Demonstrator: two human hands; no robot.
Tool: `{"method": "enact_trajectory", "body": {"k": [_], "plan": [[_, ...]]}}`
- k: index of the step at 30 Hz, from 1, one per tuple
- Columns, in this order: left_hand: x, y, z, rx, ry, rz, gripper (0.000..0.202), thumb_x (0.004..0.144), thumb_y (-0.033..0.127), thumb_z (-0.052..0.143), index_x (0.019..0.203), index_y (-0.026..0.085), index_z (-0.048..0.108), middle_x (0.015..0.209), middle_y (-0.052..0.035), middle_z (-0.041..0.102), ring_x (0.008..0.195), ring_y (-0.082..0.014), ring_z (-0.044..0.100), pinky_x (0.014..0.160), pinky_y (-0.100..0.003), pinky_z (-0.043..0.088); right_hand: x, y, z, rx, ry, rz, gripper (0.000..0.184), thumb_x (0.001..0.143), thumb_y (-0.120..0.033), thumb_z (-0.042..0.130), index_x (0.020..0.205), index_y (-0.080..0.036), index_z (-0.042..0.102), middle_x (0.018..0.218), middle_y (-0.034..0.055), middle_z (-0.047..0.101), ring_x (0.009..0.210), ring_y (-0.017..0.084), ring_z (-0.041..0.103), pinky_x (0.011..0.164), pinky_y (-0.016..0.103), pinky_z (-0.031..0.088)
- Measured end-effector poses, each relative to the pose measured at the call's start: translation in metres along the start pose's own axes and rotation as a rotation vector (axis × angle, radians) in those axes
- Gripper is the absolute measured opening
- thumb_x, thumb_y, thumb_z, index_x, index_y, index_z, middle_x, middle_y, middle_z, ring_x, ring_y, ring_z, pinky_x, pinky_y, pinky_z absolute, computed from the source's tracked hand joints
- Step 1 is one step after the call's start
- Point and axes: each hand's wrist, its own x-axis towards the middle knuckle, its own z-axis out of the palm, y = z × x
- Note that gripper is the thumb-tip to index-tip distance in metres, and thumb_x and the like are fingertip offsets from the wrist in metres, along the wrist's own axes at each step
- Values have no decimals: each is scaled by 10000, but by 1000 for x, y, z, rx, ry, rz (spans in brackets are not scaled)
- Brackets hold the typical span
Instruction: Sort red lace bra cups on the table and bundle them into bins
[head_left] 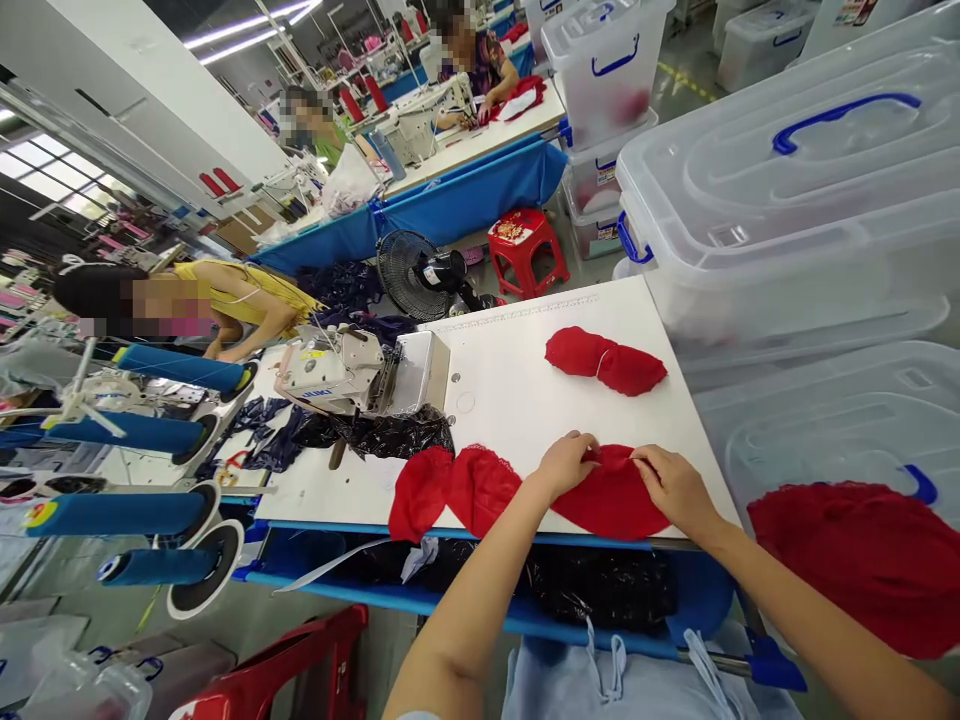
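A red lace bra piece (611,495) lies at the near edge of the white sewing table (510,390). My left hand (566,462) pinches its upper edge, fingers closed on the fabric. My right hand (675,485) grips the same piece from the right side. More red lace cups (450,490) trail off to the left, partly hanging over the table edge. A second folded red bra piece (604,362) rests farther back on the table, apart from both hands.
A sewing machine (352,372) with dark fabric (382,435) stands at the table's left. Clear plastic bins (787,200) stack on the right, one topped with red fabric (870,560). Blue thread cones (127,512) stand left. Other people sew at tables behind; a fan (420,275) and red stool (525,250) sit on the floor.
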Motion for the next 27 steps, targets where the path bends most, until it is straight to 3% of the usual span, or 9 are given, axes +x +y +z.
{"method": "enact_trajectory", "body": {"k": [2,5,10,13,16,18,20,23,27], "plan": [[-2,-2,2,20,-18,-7,196,839,200,579,1034,184,592,1051,-59,623,875,-163,628,766,-255,494,-4,0,-7,16,21,68,209,945,-300,356,908,-229,549,804,49,708,690,194,675,629,308,535],[-8,-1,7,75,-12,-41,164,898,161,451,986,170,590,1005,-82,638,906,-199,625,782,-301,501,-10,7,-18,-15,65,193,194,944,-309,348,925,-232,525,735,37,693,634,197,670,556,293,518],[-25,-4,7,181,6,-125,238,896,95,395,1072,105,554,956,-141,652,851,-244,649,721,-356,532,-10,40,-40,-183,124,337,202,905,-286,363,899,-222,555,687,65,676,582,233,638,508,325,462],[-35,-8,3,242,50,-114,381,891,19,347,1212,133,517,1168,-188,594,1024,-263,630,820,-399,535,-9,54,-53,-302,99,341,235,873,-249,396,927,-196,619,701,100,674,563,256,607,512,355,431],[-36,-11,-1,362,131,183,437,932,49,363,1278,269,511,1379,-127,487,1236,-232,524,1057,-465,415,-10,54,-59,-363,32,242,331,803,-145,444,1050,-177,662,1013,169,693,822,307,649,666,418,480],[-31,-14,-2,462,184,428,323,945,93,406,1146,241,611,1372,-108,513,1293,-233,478,1136,-513,322,-11,51,-56,-340,-70,26,429,779,-73,439,1104,-225,672,1248,132,632,1069,308,605,841,458,474],[-25,-16,-4,513,195,578,275,946,93,410,924,174,673,1332,-102,560,1322,-235,454,1172,-519,276,-13,51,-50,-294,-159,-208,466,804,-42,412,1103,-275,683,1320,80,605,1171,278,565,930,474,445],[-23,-18,-12,475,121,679,332,945,80,394,766,136,668,1293,-90,604,1375,-237,402,1201,-478,252,-13,58,-40,-244,-169,-331,373,891,-106,401,1020,-273,709,1268,78,644,1143,268,592,935,504,451],[-41,-11,-37,256,31,626,205,926,156,487,866,151,683,1225,-93,645,1414,-270,341,1198,-536,211,-11,68,-37,-164,-149,-320,336,954,-183,368,987,-234,699,1217,83,671,1214,250,553,1001,501,445]]}}
